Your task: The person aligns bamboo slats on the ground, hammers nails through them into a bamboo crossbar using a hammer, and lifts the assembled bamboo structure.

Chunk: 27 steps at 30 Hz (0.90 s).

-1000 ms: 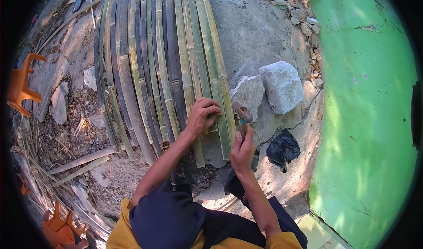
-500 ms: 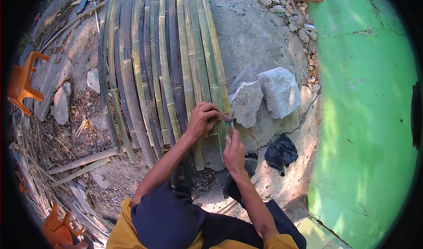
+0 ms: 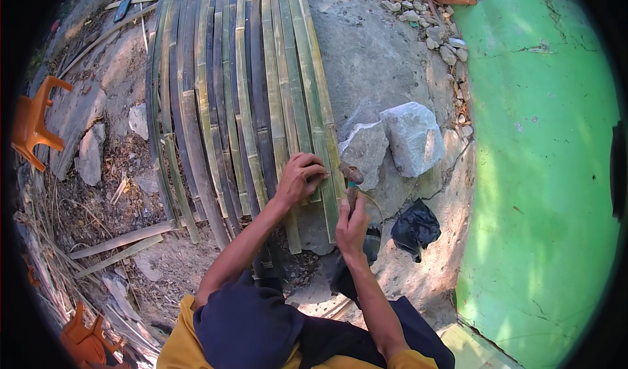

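A hammer (image 3: 353,175) is being grasped by the right hand (image 3: 352,228) at the right edge of the bamboo strips (image 3: 275,107); near their near right corner the left hand (image 3: 302,178) is being held, perhaps for steadying, though whether its bent fingers are pinching anything cannot be told.

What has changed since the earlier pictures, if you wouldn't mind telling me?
The right hand swung the hammer left, toward the left hand, then back right, without letting go. The left hand stayed at the bamboo strips; the stones stayed put.
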Tool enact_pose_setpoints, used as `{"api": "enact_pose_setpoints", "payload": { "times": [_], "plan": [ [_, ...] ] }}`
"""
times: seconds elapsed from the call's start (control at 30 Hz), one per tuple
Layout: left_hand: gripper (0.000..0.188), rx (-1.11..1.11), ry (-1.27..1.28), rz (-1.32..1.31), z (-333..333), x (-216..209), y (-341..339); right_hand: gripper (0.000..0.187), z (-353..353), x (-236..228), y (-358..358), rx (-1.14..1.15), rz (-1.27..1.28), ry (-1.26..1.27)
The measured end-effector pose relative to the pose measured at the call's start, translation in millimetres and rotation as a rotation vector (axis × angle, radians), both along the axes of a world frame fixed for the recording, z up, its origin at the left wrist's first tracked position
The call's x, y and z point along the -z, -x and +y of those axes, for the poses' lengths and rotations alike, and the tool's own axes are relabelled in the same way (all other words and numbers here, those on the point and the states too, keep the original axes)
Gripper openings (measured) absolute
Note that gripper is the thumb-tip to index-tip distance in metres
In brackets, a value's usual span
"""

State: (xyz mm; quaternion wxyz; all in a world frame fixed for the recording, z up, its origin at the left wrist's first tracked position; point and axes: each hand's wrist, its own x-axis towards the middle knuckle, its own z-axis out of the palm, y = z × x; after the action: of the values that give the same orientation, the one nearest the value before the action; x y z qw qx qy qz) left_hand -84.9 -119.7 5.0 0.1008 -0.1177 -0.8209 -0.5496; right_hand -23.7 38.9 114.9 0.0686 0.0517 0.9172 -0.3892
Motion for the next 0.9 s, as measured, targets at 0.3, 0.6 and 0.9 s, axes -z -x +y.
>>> {"api": "enact_pose_setpoints", "payload": {
  "times": [0.3, 0.6, 0.9],
  "plan": [
    [0.012, 0.009, 0.029, -0.012, 4, 0, 1, 0.036, 47, 63, 8, 0.129, 0.106, -0.103],
    [0.013, 0.001, 0.018, -0.009, 4, -7, 1, 0.041, 58, 82, 4, 0.250, -0.142, 0.226],
    [0.013, -0.004, 0.013, -0.030, 8, -15, 2, 0.043, 59, 69, 5, 0.226, -0.182, 0.235]
  ]
}}
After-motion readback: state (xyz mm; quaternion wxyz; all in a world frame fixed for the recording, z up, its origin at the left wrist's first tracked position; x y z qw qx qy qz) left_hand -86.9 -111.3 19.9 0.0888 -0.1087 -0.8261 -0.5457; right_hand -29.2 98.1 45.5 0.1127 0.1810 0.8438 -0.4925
